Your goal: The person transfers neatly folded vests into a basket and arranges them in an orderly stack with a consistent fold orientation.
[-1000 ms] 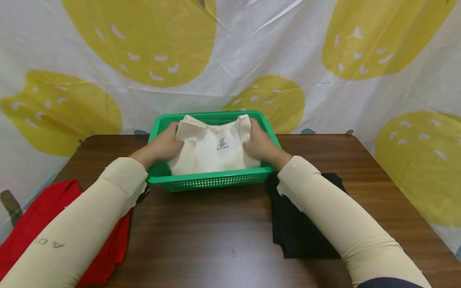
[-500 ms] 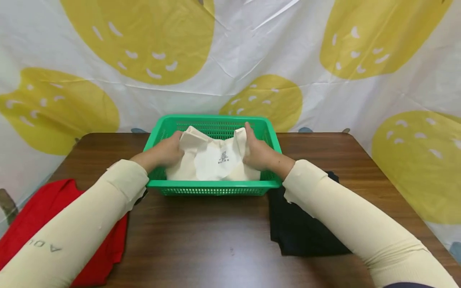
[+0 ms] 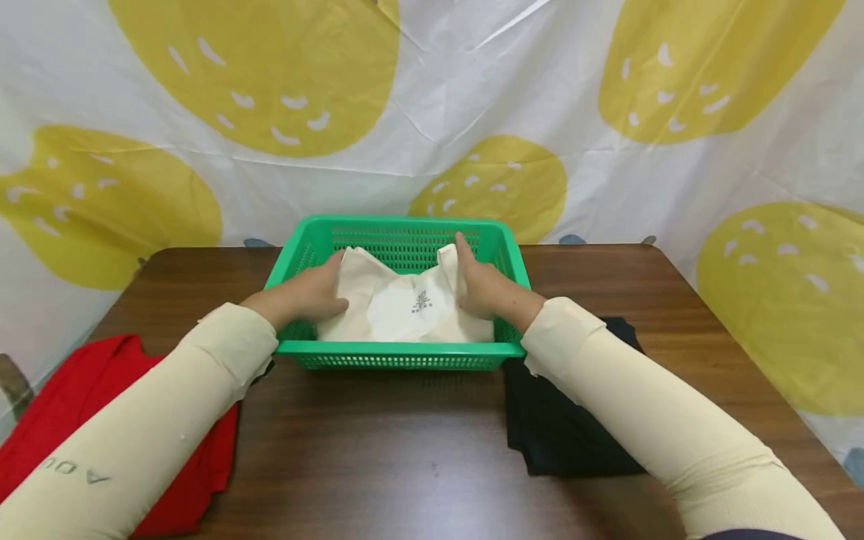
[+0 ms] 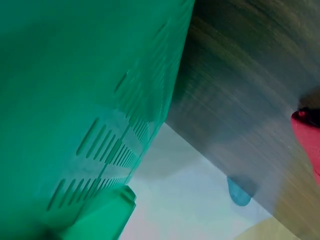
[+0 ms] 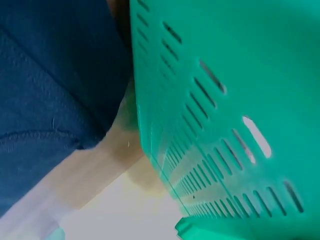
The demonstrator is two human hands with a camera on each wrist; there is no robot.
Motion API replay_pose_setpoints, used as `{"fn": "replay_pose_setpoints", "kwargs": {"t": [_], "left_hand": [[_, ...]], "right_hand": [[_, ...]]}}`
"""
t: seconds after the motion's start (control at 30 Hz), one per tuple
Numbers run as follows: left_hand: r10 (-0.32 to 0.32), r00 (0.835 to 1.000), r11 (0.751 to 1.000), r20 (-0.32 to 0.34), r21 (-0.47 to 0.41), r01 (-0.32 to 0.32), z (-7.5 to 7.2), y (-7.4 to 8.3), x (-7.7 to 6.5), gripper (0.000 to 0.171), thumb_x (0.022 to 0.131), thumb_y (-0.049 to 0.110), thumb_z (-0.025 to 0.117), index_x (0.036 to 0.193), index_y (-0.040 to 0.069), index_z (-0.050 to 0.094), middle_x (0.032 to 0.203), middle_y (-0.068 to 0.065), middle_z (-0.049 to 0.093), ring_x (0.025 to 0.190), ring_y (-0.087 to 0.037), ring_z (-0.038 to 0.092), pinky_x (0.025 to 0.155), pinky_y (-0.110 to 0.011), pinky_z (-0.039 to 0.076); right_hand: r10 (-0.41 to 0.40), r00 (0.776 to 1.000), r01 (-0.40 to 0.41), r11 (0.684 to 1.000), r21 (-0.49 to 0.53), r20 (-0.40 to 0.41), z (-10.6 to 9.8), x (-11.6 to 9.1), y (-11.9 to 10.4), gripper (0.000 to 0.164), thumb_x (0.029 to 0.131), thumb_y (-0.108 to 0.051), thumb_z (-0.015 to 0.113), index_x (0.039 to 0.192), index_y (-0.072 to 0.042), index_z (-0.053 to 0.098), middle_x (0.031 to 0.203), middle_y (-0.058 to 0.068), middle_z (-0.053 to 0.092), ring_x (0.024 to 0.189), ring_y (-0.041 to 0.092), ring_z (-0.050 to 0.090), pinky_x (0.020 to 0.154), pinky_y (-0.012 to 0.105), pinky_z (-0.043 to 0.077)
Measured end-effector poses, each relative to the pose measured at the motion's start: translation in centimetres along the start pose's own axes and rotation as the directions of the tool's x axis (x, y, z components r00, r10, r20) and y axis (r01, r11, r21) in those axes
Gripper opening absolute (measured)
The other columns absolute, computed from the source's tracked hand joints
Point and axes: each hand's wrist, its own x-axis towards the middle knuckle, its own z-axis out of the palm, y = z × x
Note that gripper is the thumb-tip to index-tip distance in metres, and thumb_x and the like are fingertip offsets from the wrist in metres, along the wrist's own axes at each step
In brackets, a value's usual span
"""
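In the head view, a folded cream shirt (image 3: pixel 390 307), with a pale rounded area and a small dark print, sits inside a green perforated basket (image 3: pixel 398 348). My left hand (image 3: pixel 312 291) grips its left side, the thumb in front and the other fingers mostly behind the cloth. At the right side my right hand (image 3: pixel 487 289) holds the shirt; one finger points upward along its edge. Both hands are inside the basket's rim. Each wrist camera sees mainly the slotted basket wall (image 4: pixel 100 65), and neither hand appears there.
A red garment (image 3: pixel 202 480) lies at the table's left. Black folded cloth (image 3: pixel 560 435) lies right of the basket, partly under my right sleeve. A brown wooden table (image 3: pixel 378 450) carries everything. Behind it hangs a white curtain (image 3: pixel 445 97) with yellow fruit shapes.
The shirt has sunk lower into the basket, both hands moving down with it. The basket, slightly tilted at first, now stands level. More of my right hand's upright finger shows.
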Motion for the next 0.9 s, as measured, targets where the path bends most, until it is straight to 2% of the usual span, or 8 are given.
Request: {"fn": "replay_pose_setpoints", "kwargs": {"t": [0.13, 0.2, 0.33, 0.43, 0.5, 0.63, 0.73, 0.9], "left_hand": [[-0.001, 1.0, 0.999, 0.022, 0.042, 0.0, -0.2, 0.0, -0.4, 0.095, 0.096, 0.015, 0.062, 0.155, -0.007, -0.01, 0.132, -0.037, 0.055, 0.094, -0.031, 0.067, 0.083, -0.043, 0.053], [-0.003, 0.999, 0.999, 0.033, 0.048, 0.002, -0.3, 0.0, -0.6, 0.1, 0.096, 0.015, 0.064, 0.154, -0.006, -0.014, 0.121, -0.035, 0.061, 0.084, -0.028, 0.067, 0.078, -0.04, 0.053], [0.003, 1.0, 0.998, 0.021, 0.056, -0.005, -0.1, 0.1, -0.6, 0.11, 0.093, 0.012, 0.069, 0.153, -0.004, -0.021, 0.1, -0.03, 0.067, 0.069, -0.026, 0.063, 0.069, -0.037, 0.05], [0.029, 0.999, 0.997, -0.014, 0.066, -0.028, 0.1, 0.2, -0.7, 0.114, 0.089, 0.01, 0.072, 0.153, -0.005, -0.021, 0.126, -0.039, 0.055, 0.101, -0.042, 0.065, 0.087, -0.047, 0.053], [0.039, 0.999, 0.996, -0.035, 0.083, -0.036, 0.2, 0.3, -0.9, 0.111, 0.087, 0.009, 0.074, 0.156, -0.004, -0.012, 0.15, -0.042, 0.03, 0.127, -0.051, 0.05, 0.102, -0.056, 0.046], [0.07, 0.996, 0.981, -0.06, 0.184, -0.057, 0.6, 0.5, -1.6, 0.089, 0.085, 0.009, 0.074, 0.158, 0.004, 0.022, 0.162, -0.034, 0.002, 0.146, -0.057, 0.018, 0.113, -0.067, 0.03], [0.138, 0.986, 0.949, -0.094, 0.299, -0.104, 0.8, 0.7, -2.2, 0.068, 0.083, 0.008, 0.072, 0.147, 0.008, 0.047, 0.162, -0.03, 0.016, 0.148, -0.053, 0.018, 0.112, -0.069, 0.028], [0.232, 0.97, 0.907, -0.078, 0.376, -0.187, 1.1, 0.9, -2.8, 0.038, 0.085, 0.008, 0.07, 0.124, 0.01, 0.068, 0.128, -0.022, 0.059, 0.118, -0.041, 0.054, 0.093, -0.062, 0.047]], "right_hand": [[-0.03, 0.999, 0.03, 0.999, -0.018, -0.035, 0.0, 0.2, -0.1, 0.1, 0.091, 0.007, 0.055, 0.158, -0.011, -0.017, 0.069, 0.014, 0.058, 0.051, 0.018, 0.043, 0.052, 0.028, 0.035], [-0.036, 0.998, 0.034, 0.999, -0.033, -0.055, 0.0, 0.2, -0.2, 0.103, 0.088, 0.008, 0.058, 0.159, -0.011, -0.015, 0.092, 0.024, 0.064, 0.059, 0.021, 0.049, 0.055, 0.029, 0.038], [-0.039, 0.997, 0.033, 0.997, -0.076, -0.069, 0.1, 0.2, -0.3, 0.105, 0.086, 0.006, 0.063, 0.161, -0.016, -0.007, 0.151, 0.036, 0.031, 0.098, 0.038, 0.062, 0.073, 0.038, 0.05], [-0.089, 0.994, 0.076, 0.982, -0.171, -0.07, 0.3, 0.2, -0.3, 0.089, 0.088, -0.003, 0.067, 0.161, -0.016, 0.017, 0.163, 0.029, 0.012, 0.135, 0.047, 0.043, 0.098, 0.051, 0.049], [-0.154, 0.985, 0.129, 0.958, -0.258, -0.077, 0.4, 0.1, -0.3, 0.069, 0.089, -0.009, 0.069, 0.152, -0.013, 0.041, 0.161, 0.024, 0.024, 0.143, 0.046, 0.032, 0.107, 0.056, 0.042], [-0.274, 0.961, 0.254, 0.909, -0.329, -0.015, 0.7, 0.1, -0.4, 0.038, 0.091, -0.014, 0.07, 0.129, -0.01, 0.066, 0.141, 0.017, 0.054, 0.128, 0.037, 0.049, 0.102, 0.051, 0.046], [-0.292, 0.951, 0.309, 0.897, -0.317, 0.102, 1.0, 0.3, -0.3, 0.038, 0.093, -0.014, 0.067, 0.13, -0.01, 0.066, 0.133, 0.014, 0.062, 0.123, 0.033, 0.055, 0.103, 0.044, 0.047], [-0.236, 0.945, 0.3, 0.902, -0.311, 0.227, 1.1, 0.4, -0.3, 0.045, 0.094, -0.013, 0.057, 0.139, -0.013, 0.06, 0.138, 0.015, 0.06, 0.128, 0.03, 0.055, 0.108, 0.04, 0.045]]}}
